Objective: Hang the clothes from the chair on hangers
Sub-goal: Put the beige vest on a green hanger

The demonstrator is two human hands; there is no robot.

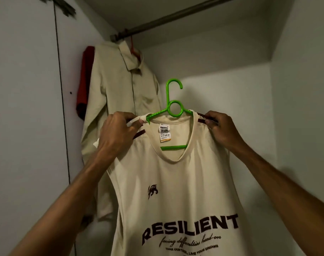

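Inside the wardrobe [296, 89], left hand [116, 132] and right hand [220, 129] each pinched the cream shirt [176, 182] on its green hanger [173, 106].

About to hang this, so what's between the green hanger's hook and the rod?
In the head view, only bare closet wall shows between the green hanger and the rod.

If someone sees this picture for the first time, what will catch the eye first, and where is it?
The bright green hanger in the centre stands out most, its hook not yet on the rail above. It carries a cream sleeveless shirt printed RESILIENT, which the left hand and right hand pinch at the shoulders. Behind, at upper left, a beige shirt hangs from the rail.
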